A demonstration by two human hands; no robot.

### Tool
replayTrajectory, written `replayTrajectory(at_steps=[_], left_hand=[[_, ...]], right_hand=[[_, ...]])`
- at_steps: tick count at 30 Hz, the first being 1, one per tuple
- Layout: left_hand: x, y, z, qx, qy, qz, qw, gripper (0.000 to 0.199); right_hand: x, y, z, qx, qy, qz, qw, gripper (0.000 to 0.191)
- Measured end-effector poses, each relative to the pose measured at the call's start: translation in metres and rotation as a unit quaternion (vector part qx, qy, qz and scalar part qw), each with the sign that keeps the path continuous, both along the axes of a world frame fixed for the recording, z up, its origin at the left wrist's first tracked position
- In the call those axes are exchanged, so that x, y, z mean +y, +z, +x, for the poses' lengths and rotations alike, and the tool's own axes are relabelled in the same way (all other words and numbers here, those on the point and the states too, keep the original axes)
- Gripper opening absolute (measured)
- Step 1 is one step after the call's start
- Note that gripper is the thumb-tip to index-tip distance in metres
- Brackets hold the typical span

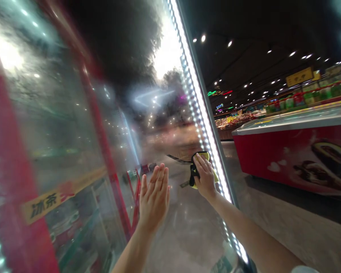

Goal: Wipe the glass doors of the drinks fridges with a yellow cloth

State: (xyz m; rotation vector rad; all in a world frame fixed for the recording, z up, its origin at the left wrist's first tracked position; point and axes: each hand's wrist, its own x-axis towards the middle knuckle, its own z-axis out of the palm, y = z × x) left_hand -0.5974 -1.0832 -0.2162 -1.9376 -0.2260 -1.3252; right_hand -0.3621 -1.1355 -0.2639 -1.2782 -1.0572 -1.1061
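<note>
A tilted glass door (170, 227) stands in front of me, with a bright LED strip (200, 106) along its right edge. My right hand (205, 177) presses a yellow cloth with black edging (200, 157) to the glass beside the strip. Part of the cloth is hidden under the fingers. My left hand (155, 197) is held up flat with its fingers stretched out and nothing in it. It is near the glass; whether the palm touches it I cannot tell.
A red-framed glass cabinet (102, 140) with a yellow label strip (49, 203) is at left. To the right stands a red chest freezer (272, 151) with pictures on its side. Behind it are goods on display (309, 94). Reflections blur the glass.
</note>
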Motion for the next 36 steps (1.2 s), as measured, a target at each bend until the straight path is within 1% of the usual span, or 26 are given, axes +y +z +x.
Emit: replayTrajectory(at_steps=[2, 4, 5, 6, 7, 10, 11, 12, 13, 14, 17, 18, 19, 20, 23, 24, 25, 26, 29, 30, 31, 32, 33, 35, 36], left_hand=[[0.001, 0.001, 0.003, 0.000, -0.002, 0.002, 1.000, 0.073], [0.001, 0.002, 0.006, 0.001, -0.002, 0.003, 1.000, 0.074], [0.002, 0.002, 0.007, 0.002, -0.001, 0.004, 1.000, 0.074], [0.003, 0.002, 0.008, 0.002, -0.002, 0.005, 1.000, 0.074], [0.003, 0.001, 0.009, 0.002, -0.005, 0.005, 1.000, 0.074], [0.005, 0.000, 0.009, 0.005, -0.016, 0.003, 1.000, 0.073], [0.006, 0.000, 0.008, 0.007, -0.021, 0.003, 1.000, 0.073], [0.006, 0.000, 0.008, 0.008, -0.025, 0.003, 1.000, 0.073], [0.006, 0.000, 0.008, 0.008, -0.029, 0.002, 1.000, 0.073], [0.006, 0.000, 0.008, 0.007, -0.032, 0.001, 0.999, 0.073], [0.005, 0.001, 0.009, 0.005, -0.023, 0.004, 1.000, 0.072], [0.004, 0.001, 0.009, 0.006, -0.017, 0.005, 1.000, 0.073], [0.004, 0.000, 0.009, 0.006, -0.012, 0.007, 1.000, 0.073], [0.005, 0.000, 0.009, 0.007, -0.008, 0.009, 1.000, 0.073], [0.006, -0.001, 0.007, 0.011, -0.010, 0.010, 1.000, 0.074], [0.006, -0.001, 0.006, 0.013, -0.012, 0.012, 1.000, 0.074], [0.007, -0.001, 0.005, 0.015, -0.014, 0.013, 1.000, 0.074], [0.007, -0.001, 0.004, 0.016, -0.015, 0.013, 1.000, 0.074], [0.007, -0.001, 0.002, 0.017, -0.014, 0.010, 1.000, 0.075], [0.006, -0.001, 0.001, 0.018, -0.013, 0.008, 1.000, 0.076], [0.006, -0.001, 0.000, 0.018, -0.013, 0.005, 1.000, 0.076], [0.006, -0.001, -0.001, 0.018, -0.012, 0.004, 1.000, 0.077], [0.006, -0.001, -0.002, 0.016, -0.012, 0.002, 1.000, 0.077], [0.006, 0.000, -0.007, 0.011, -0.009, 0.001, 1.000, 0.077], [0.006, 0.000, -0.010, 0.010, -0.006, 0.003, 1.000, 0.077]], right_hand=[[-0.001, 0.017, 0.005, -0.022, 0.004, -0.020, 1.000, 0.065], [-0.002, 0.032, 0.016, -0.022, 0.002, -0.010, 1.000, 0.058], [-0.003, 0.034, 0.022, -0.014, -0.003, 0.004, 1.000, 0.056], [-0.004, 0.032, 0.028, -0.006, -0.009, 0.016, 1.000, 0.054], [-0.005, 0.026, 0.034, 0.001, -0.015, 0.025, 1.000, 0.054], [-0.003, 0.000, 0.043, 0.005, -0.029, 0.024, 0.999, 0.056], [-0.002, -0.005, 0.044, 0.003, -0.030, 0.023, 0.999, 0.056], [-0.001, -0.004, 0.045, 0.001, -0.029, 0.024, 0.999, 0.055], [0.000, 0.002, 0.047, 0.000, -0.027, 0.029, 0.999, 0.054], [0.001, 0.013, 0.048, -0.001, -0.024, 0.037, 0.999, 0.052], [0.003, 0.050, 0.051, 0.000, -0.011, 0.060, 0.998, 0.049], [0.003, 0.056, 0.051, 0.003, -0.006, 0.063, 0.998, 0.048], [0.003, 0.058, 0.051, 0.006, -0.003, 0.064, 0.998, 0.048], [0.002, 0.054, 0.050, 0.010, -0.001, 0.063, 0.998, 0.048], [0.000, 0.028, 0.048, 0.020, 0.003, 0.049, 0.999, 0.049], [0.000, 0.023, 0.048, 0.023, 0.003, 0.047, 0.999, 0.048], [0.000, 0.022, 0.048, 0.025, 0.004, 0.047, 0.999, 0.048], [0.001, 0.027, 0.048, 0.028, 0.006, 0.052, 0.998, 0.048], [0.006, 0.058, 0.044, 0.042, 0.008, 0.076, 0.996, 0.049], [0.006, 0.067, 0.041, 0.040, 0.009, 0.076, 0.996, 0.049], [0.006, 0.071, 0.037, 0.031, 0.011, 0.068, 0.997, 0.049], [0.005, 0.072, 0.033, 0.013, 0.015, 0.053, 0.998, 0.050], [0.003, 0.067, 0.030, -0.012, 0.021, 0.029, 0.999, 0.051], [-0.002, 0.050, 0.027, -0.060, 0.034, -0.016, 0.997, 0.054], [-0.003, 0.042, 0.028, -0.071, 0.038, -0.026, 0.996, 0.055]])
